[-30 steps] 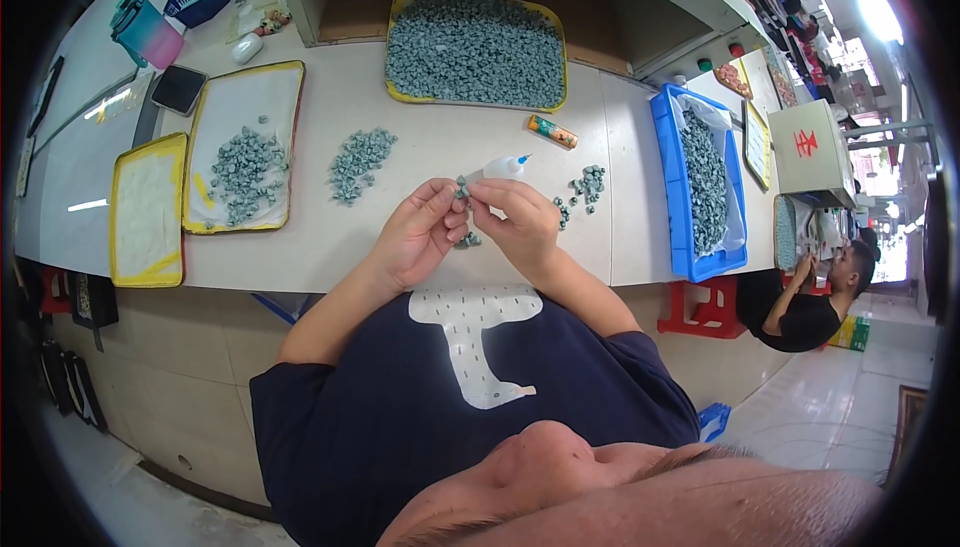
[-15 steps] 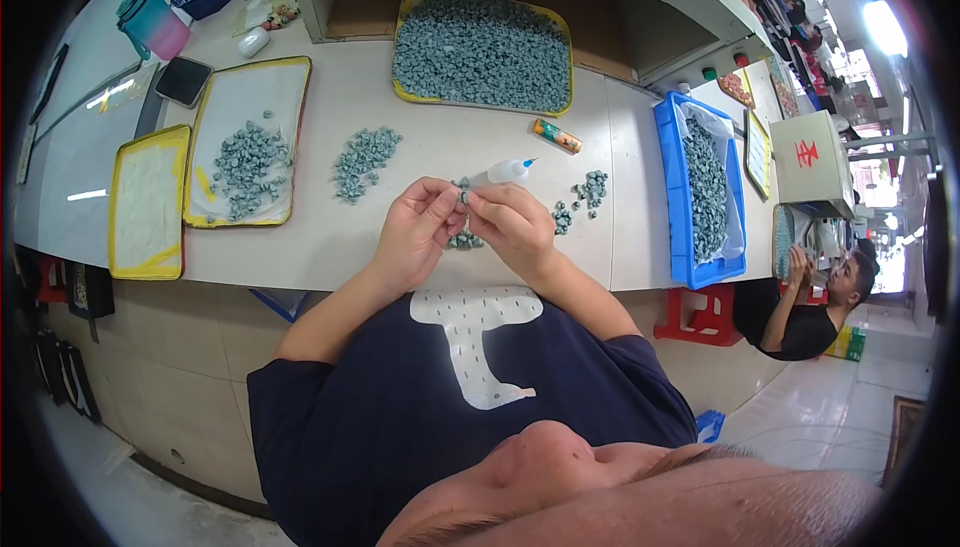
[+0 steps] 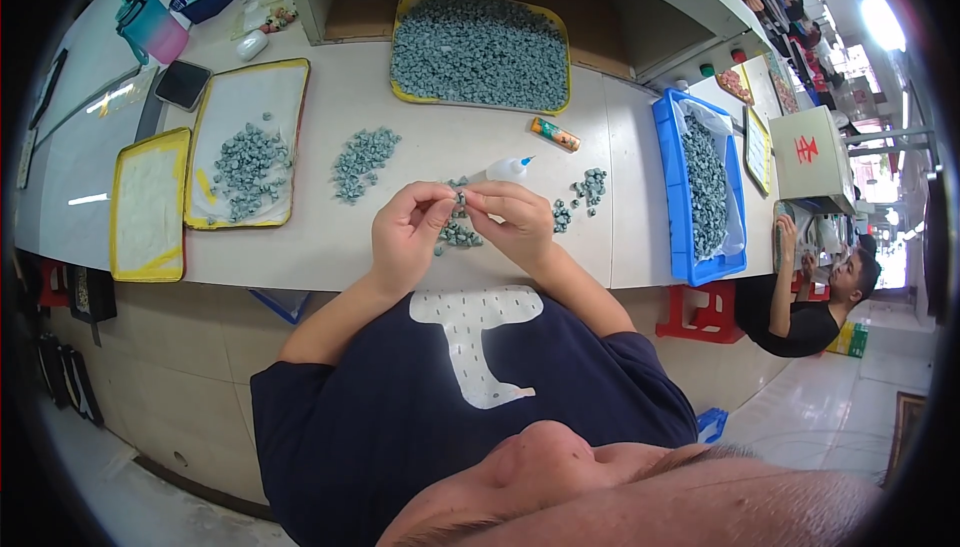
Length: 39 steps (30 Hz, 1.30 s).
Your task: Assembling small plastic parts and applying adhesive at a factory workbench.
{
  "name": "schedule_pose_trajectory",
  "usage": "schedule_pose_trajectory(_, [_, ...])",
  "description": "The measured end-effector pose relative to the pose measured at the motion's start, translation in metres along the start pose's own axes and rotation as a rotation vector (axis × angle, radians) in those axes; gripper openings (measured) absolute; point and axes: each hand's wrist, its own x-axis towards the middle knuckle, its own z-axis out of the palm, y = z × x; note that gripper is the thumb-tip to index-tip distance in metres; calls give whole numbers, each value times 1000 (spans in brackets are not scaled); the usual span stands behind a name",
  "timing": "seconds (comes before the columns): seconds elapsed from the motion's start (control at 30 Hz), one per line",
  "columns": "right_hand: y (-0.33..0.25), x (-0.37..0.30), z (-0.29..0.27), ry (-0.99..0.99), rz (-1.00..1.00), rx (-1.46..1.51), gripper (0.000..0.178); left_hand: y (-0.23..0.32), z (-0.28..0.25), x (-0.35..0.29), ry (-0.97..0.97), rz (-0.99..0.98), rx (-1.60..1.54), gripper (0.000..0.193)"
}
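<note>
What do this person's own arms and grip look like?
The left grip and right grip are bare, ungloved hands. The forearms are bare too, with no watch or bracelet showing; the short sleeves are dark navy.

Just beyond our navy shirt (image 3: 350, 417), we hold our left hand (image 3: 408, 232) and right hand (image 3: 520, 227) close together, thumbs and forefingers pinched, tips nearly meeting. Our bare left forearm (image 3: 348, 322) slants inward from the shirt's left sleeve (image 3: 288, 377), our bare right forearm (image 3: 583, 292) inward from its right sleeve (image 3: 625, 347).
</note>
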Motion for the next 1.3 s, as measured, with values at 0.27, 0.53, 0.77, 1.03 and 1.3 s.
schedule_pose_trajectory(0.27, [-4,-3,1,17,16,-96,25,5,-1,6,-10,292,431,8])
schedule_pose_trajectory(0.53, [-13,-8,-27,-321,366,-154,16,-4,-22,3,-106,-141,568,12])
schedule_pose_trajectory(0.77, [3,-20,-48,-314,799,-307,20,-15,-56,15,125,234,1141,14])
schedule_pose_trajectory(1.03, [28,-12,-30,-164,716,-370,34,-23,-62,16,170,147,1348,13])
schedule_pose_trajectory(1.3, [42,-26,-26,-88,693,-71,43,-14,-50,22,173,188,988,17])
